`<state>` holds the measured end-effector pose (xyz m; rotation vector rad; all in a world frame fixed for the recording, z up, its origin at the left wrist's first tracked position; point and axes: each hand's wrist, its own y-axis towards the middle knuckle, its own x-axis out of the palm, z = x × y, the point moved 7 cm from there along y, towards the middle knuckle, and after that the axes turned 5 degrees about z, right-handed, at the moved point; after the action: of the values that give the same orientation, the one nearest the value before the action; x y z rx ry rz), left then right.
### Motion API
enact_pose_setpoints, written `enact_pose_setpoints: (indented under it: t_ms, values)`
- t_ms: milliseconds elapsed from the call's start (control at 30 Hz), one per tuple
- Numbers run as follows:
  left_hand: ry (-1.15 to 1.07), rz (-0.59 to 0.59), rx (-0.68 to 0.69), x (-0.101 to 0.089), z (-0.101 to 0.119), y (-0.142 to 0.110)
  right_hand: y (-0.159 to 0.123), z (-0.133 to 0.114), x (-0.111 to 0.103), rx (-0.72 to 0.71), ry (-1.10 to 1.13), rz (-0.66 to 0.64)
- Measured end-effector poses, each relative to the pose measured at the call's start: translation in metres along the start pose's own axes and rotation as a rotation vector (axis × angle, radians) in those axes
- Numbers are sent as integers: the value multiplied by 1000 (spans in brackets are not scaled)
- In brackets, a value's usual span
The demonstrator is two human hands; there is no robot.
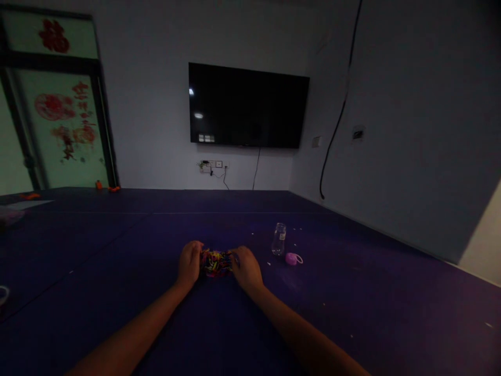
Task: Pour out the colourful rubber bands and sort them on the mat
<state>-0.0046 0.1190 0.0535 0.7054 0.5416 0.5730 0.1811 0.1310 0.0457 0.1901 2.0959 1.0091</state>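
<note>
A tangled bundle of thin, many-coloured bands (216,262) is between my hands, low over the purple surface. My left hand (190,262) closes on its left side and my right hand (246,267) on its right; most fingertips are hidden behind the bundle. Whether the bands are elastic is too dark to make out. To the right of my right hand stands a clear, uncapped bottle (278,240) with a small label. A pink lid with a loop (291,259) lies just in front of the bottle.
Small white scraps dot the purple floor (129,250). A television (248,107) hangs on the far wall above sockets and cables. A dark cable (334,133) runs down the right wall. Small orange things (114,188) lie by the glass door (64,120). A white ring (3,295) shows at the left edge.
</note>
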Motion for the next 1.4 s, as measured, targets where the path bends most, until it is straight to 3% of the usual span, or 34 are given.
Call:
enact_pose_setpoints:
  t_ms: [100,233,367,467,700,933,1100,1233,1400]
  values:
    - [22,-49,-17,-11,7,-9,-8,-12,11,51,-24,-135]
    - [24,-199,-10,-25,19,-31,-16,-14,9,44,-75,-249]
    - [88,-524,60,-15,27,-52,-23,-19,12,-59,-38,-339]
    - [82,-622,132,-7,29,-55,-24,-27,17,-140,38,-372]
    - [54,-590,198,-5,21,-51,-22,-37,15,-224,156,-358]
    - [235,-464,337,-8,24,-52,-19,-33,8,-118,14,-290]
    - [408,-558,460,4,27,-57,-21,-40,15,-225,16,-328]
    - [494,-612,401,8,17,-59,-25,-37,23,-233,-29,-410]
    - [536,-546,321,3,4,-58,-23,-27,20,-110,-102,-352]
